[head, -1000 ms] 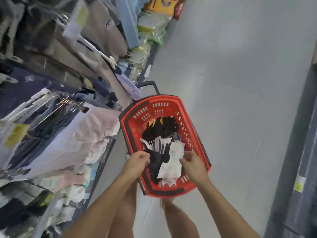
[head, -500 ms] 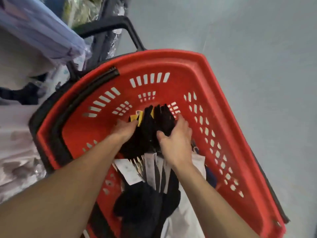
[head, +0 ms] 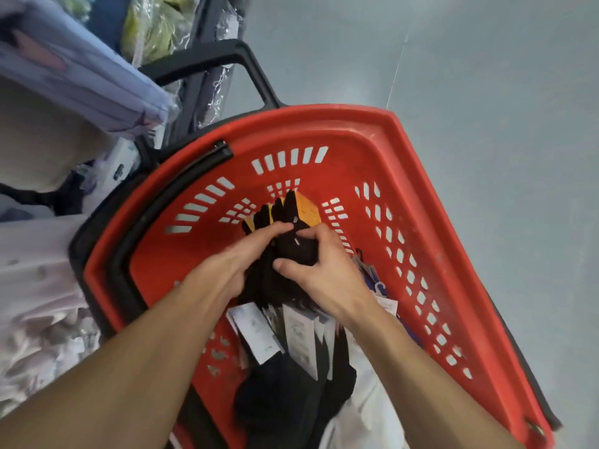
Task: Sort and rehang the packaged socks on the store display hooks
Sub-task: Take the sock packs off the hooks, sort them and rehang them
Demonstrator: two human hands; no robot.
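- Nearest the person, more dark socks (head: 285,403) lie loose at the near end of the red basket (head: 421,176), with a white packet beside them at the bottom edge of the view.
- Just beyond, white paper labels (head: 299,341) fan out from under the wrists toward the person.
- The left hand (head: 240,264) curls its fingers over the left side of a bundle of black socks (head: 299,251). The right hand (head: 327,273) wraps thumb and fingers round the right side, so both hands are gripping it.
- The bundle is inside the basket, toward its far wall. Its long axis runs from near to far, leaning slightly right. The yellow card (head: 308,209) end points away from the person and the white label end points back.
- Past the rim stands the black handle (head: 210,63), then blurred packaged goods (head: 81,79) on the left and grey floor (head: 486,92).
- Progress looks early. The socks are gathered but not lifted out, 0 are seen being hung, and no hook is clearly visible. Sorting and all rehanging appear to remain.
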